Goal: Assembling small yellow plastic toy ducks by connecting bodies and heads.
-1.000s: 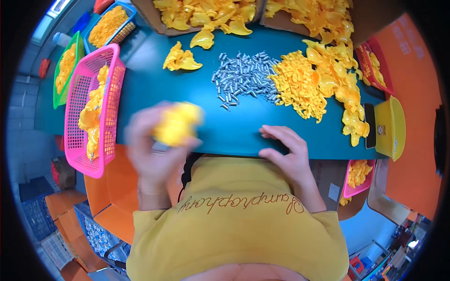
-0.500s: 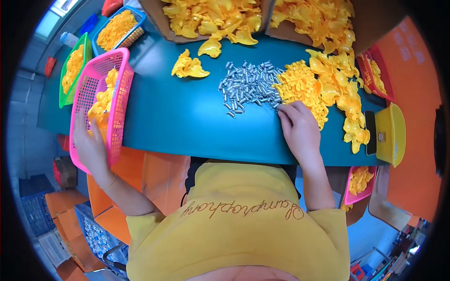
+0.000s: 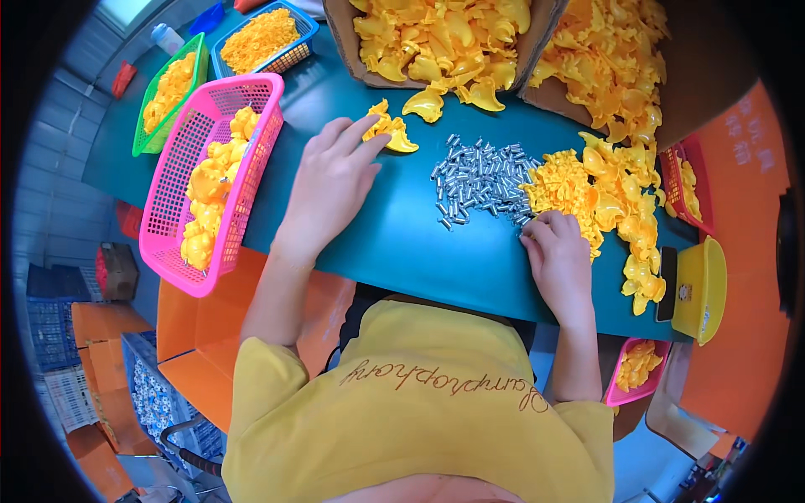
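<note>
My left hand [image 3: 329, 184] reaches over the table with its fingers stretched out and apart, the fingertips at a small heap of curved yellow plastic shells [image 3: 392, 130]. My right hand [image 3: 560, 256] is closed in a pinch at the near edge of a pile of small silver metal cylinders [image 3: 482, 184]. What its fingertips hold is hidden. Beside that hand lies a pile of small yellow plastic pieces [image 3: 562, 184]. Larger yellow shells [image 3: 625, 205] spread to the right of it. On the left, a pink basket [image 3: 155, 239] holds several rounded yellow pieces [image 3: 210, 180].
Two cardboard boxes of yellow shells [image 3: 449, 38] stand at the back. A green basket [image 3: 144, 142] and a blue basket [image 3: 293, 57] sit at the far left. To the right are a red basket [image 3: 704, 216], a yellow bin [image 3: 700, 289] and a dark flat object [image 3: 667, 281].
My left hand has left the pink basket and moved right to the small heap of yellow shells. My right hand stays by the metal cylinders. The whole view has shifted a little.
</note>
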`<control>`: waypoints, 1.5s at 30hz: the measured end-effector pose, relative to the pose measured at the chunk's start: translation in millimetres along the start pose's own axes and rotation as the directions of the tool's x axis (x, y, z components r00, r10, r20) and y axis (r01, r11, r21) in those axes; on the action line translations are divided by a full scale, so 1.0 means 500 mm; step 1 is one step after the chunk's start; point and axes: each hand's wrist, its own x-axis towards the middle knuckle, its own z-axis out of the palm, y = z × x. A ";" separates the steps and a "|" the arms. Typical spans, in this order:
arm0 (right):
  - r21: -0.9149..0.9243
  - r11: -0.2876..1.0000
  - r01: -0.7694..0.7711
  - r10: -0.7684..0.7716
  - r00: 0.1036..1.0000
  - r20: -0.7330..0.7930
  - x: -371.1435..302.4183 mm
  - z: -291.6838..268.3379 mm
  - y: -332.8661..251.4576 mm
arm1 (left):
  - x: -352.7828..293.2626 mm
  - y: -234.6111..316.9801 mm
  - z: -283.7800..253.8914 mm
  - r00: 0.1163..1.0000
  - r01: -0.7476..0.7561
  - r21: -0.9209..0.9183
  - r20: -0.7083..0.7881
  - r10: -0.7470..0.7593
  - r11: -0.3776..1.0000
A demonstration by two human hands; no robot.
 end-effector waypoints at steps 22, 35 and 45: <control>0.704 0.697 -0.140 0.010 0.983 0.185 -0.048 0.011 0.004 | -0.128 0.230 0.069 0.937 -0.275 -0.606 0.006 0.349 0.746; 0.691 0.723 0.021 -0.243 0.944 0.225 -0.028 0.005 0.025 | -0.125 0.239 0.078 0.917 -0.303 -0.641 0.006 0.399 0.705; 0.673 0.732 -0.109 -0.041 0.978 0.203 -0.070 0.020 -0.024 | -0.138 0.254 0.081 0.929 -0.295 -0.596 0.003 0.369 0.747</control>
